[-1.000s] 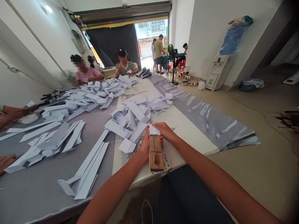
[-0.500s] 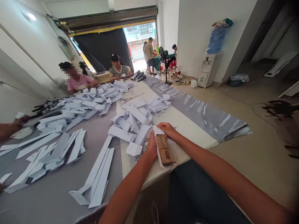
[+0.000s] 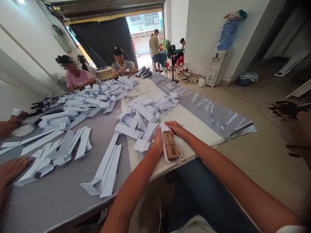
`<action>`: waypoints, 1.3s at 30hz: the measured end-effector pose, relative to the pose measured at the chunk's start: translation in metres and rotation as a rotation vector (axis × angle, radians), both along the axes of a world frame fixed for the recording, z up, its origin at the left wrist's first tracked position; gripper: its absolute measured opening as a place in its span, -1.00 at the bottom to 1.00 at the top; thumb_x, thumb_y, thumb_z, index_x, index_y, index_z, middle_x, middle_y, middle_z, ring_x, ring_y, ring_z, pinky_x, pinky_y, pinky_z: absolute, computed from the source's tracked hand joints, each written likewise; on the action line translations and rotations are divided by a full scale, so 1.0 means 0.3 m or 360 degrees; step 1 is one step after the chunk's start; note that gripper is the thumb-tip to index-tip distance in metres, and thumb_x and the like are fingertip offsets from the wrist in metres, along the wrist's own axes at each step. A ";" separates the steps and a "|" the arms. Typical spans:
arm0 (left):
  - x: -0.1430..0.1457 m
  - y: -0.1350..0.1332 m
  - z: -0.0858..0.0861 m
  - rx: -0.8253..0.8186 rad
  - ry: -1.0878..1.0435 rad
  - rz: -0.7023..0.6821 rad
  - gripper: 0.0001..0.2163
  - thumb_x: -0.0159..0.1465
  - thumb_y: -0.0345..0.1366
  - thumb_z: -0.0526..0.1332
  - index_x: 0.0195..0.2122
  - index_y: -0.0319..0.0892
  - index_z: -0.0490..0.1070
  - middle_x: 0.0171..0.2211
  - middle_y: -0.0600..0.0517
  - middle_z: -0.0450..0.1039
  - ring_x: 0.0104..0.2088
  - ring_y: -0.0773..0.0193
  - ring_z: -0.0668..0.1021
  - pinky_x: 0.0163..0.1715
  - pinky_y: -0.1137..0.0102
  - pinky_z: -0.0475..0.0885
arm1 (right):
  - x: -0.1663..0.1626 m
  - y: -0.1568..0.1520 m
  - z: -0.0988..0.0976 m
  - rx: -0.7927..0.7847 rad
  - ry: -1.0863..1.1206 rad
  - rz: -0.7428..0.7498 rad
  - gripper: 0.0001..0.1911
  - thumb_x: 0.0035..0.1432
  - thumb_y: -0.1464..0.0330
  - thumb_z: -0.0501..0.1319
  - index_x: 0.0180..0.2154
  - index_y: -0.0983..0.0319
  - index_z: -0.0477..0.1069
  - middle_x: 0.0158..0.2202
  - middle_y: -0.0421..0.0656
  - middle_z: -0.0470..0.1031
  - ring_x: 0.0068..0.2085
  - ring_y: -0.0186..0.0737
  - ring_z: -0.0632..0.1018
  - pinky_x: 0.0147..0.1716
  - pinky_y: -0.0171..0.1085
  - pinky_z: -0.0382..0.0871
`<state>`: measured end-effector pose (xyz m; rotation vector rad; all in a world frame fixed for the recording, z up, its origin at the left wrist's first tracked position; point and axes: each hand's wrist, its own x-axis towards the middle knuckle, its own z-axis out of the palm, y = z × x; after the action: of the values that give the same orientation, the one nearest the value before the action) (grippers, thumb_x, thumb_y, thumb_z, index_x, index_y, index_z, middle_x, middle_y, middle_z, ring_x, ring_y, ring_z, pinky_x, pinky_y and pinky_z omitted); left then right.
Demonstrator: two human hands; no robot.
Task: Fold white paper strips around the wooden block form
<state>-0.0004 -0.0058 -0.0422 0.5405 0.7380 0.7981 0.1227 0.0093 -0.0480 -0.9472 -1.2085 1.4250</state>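
Note:
A brown wooden block (image 3: 170, 147) with a hollow near its close end lies on the table's front edge. White paper (image 3: 164, 128) is folded over its far end and runs down its left side. My left hand (image 3: 158, 143) presses against the block's left side, fingers closed on the paper. My right hand (image 3: 175, 128) pinches the paper at the far end of the block. Just behind them lies a heap of folded white paper pieces (image 3: 143, 116).
Long folded paper strips (image 3: 105, 171) lie left of me on the grey table (image 3: 60, 194). Other people's hands (image 3: 11, 170) work at the left edge; two seated people (image 3: 75, 76) face me at the far end. A water dispenser (image 3: 217, 67) stands right.
The block has tilted, its near end swinging right. My view has shifted right and down, so the table and hands sit higher and further left. Both hands kept their hold.

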 end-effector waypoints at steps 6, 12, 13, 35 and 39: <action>0.000 0.005 -0.012 0.0056 0.0041 -0.0092 -0.50 0.27 0.06 -0.06 -0.34 -0.30 0.46 -0.54 -0.09 0.46 -0.54 0.26 0.47 -0.49 0.39 0.36 | 0.016 0.001 0.001 0.0002 0.0057 0.0029 -0.65 -0.02 0.10 0.27 -0.48 0.28 0.40 -0.77 -0.33 0.23 -0.78 -0.47 0.12 -0.86 -0.41 0.01; -0.003 -0.005 0.002 0.0048 -0.0015 -0.0126 -0.44 0.27 0.07 -0.13 -0.27 -0.33 0.45 -0.56 -0.13 0.45 -0.44 0.15 0.54 -0.43 0.34 0.42 | 0.010 -0.014 0.001 0.0050 0.0025 -0.0005 -0.62 -0.03 0.06 0.28 -0.50 0.27 0.39 -0.78 -0.33 0.21 -0.77 -0.47 0.13 -0.85 -0.41 0.00; -0.005 -0.008 0.005 0.0054 -0.0033 -0.0120 -0.43 0.26 0.08 -0.14 -0.27 -0.33 0.45 -0.57 -0.13 0.45 -0.43 0.14 0.55 -0.43 0.33 0.42 | 0.009 -0.017 0.001 0.0054 0.0014 -0.0008 -0.61 -0.04 0.04 0.27 -0.50 0.26 0.38 -0.79 -0.33 0.20 -0.77 -0.46 0.14 -0.85 -0.40 0.02; 0.026 -0.081 0.020 0.0223 0.0099 0.0149 -0.44 0.28 0.10 -0.08 -0.30 -0.33 0.46 -0.61 -0.07 0.44 -0.53 0.24 0.49 -0.42 0.37 0.39 | -0.002 -0.065 -0.004 0.0307 -0.0042 -0.0120 -0.55 -0.03 -0.03 0.23 -0.54 0.19 0.20 -0.73 -0.38 0.11 -0.71 -0.47 0.13 -0.76 -0.41 0.04; 0.036 -0.083 0.010 0.0275 0.0114 0.0232 -0.44 0.28 0.10 -0.08 -0.31 -0.34 0.45 -0.60 -0.07 0.45 -0.56 0.26 0.47 -0.44 0.37 0.38 | 0.002 -0.063 -0.009 0.0356 -0.0043 -0.0125 -0.53 -0.04 -0.04 0.24 -0.55 0.20 0.16 -0.71 -0.37 0.11 -0.69 -0.47 0.15 -0.74 -0.41 0.02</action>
<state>0.0105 -0.0307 -0.0392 0.6791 0.7853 0.9880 0.1233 -0.0095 -0.0506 -0.8516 -1.3061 1.1909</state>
